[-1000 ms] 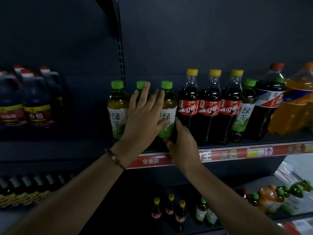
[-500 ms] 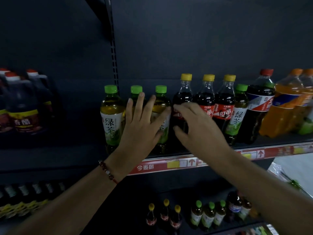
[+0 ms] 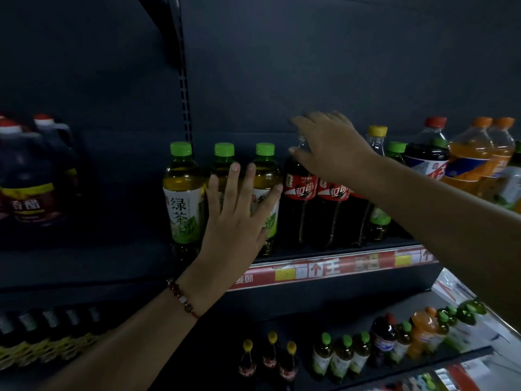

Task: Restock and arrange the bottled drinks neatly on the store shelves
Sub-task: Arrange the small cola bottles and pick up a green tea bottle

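At the centre of the frame, the left hand (image 3: 235,218) is laid flat, fingers spread, against the green-capped plastic bottles of green tea (image 3: 184,193); these stand upright in a row on the dark metal shelf with the red price strip (image 3: 324,270). Just right of them, the right hand (image 3: 334,148) is spread over the necks of the dark cola bottles with red labels (image 3: 300,198); whether a neck is gripped cannot be told. A risk is judged: the tall cola bottles could be tipped by a push near the top, and the neighbouring green-capped bottle (image 3: 394,165) knocked; the tea row could be skewed by uneven pressure.
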The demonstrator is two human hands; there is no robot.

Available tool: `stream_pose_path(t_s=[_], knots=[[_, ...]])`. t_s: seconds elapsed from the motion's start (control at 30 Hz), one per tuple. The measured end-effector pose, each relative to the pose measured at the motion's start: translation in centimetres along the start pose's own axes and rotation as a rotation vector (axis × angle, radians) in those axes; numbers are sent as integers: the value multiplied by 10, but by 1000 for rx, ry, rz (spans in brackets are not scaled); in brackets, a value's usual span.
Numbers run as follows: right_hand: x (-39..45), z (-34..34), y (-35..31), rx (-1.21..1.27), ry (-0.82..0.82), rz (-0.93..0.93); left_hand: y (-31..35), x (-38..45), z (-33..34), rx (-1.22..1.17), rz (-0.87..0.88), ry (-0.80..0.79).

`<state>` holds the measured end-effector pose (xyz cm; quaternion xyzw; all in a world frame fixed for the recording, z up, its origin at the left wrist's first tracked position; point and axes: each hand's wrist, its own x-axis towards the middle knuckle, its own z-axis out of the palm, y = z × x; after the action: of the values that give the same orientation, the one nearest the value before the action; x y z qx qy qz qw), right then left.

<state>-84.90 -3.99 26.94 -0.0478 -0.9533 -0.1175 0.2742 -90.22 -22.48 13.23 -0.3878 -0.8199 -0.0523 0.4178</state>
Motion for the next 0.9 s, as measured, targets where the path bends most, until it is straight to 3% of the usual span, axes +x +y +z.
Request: stream_pose_path(t_s=[0.33,0.53,0.77,0.9], knots=[[-7,-15,6,235,48,31,6,-5,-2,-6,-26,-54],[-41,-30,6,313,135,-4,25,-24,-3,-148,-75,-5],[-96,-47,10,640,172,100,69,-43,-33,-555,-192,-93],[-130,-50,14,781,166,78,115,-56,-62,-999,-329,-192]])
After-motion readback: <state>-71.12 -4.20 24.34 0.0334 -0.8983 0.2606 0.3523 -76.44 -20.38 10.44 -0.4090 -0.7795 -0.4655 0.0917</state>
